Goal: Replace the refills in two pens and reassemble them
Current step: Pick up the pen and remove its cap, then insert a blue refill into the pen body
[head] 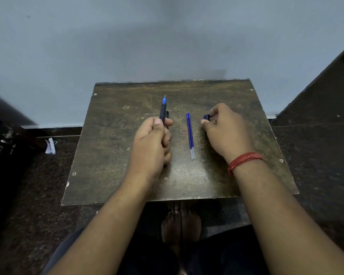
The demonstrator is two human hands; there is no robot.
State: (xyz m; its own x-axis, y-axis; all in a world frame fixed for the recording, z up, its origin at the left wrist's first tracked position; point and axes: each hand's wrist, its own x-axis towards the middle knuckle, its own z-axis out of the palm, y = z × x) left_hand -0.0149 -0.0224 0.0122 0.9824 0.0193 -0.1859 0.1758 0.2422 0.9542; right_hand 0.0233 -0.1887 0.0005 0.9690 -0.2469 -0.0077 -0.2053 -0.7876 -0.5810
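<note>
A small worn wooden table [111,155] stands in the middle of the frame, against a pale wall. The left hand [150,143] is left of the centre, with its fingers curled tightly around a pen [163,111]. The pen has a black barrel and a blue front part, and its tip points to the upper part of the frame. A second dark object lies just behind this pen, but it is mostly hidden and I cannot tell what it is.

Two blue refills [190,133] lie side by side on the table between the hands, touching each other, tips toward the wall.

The right hand [224,132] is right of the centre. Its thumb and fingers are pinched on a small blue and black pen part [206,117]. A red thread bracelet [244,160] is around the right wrist.
</note>
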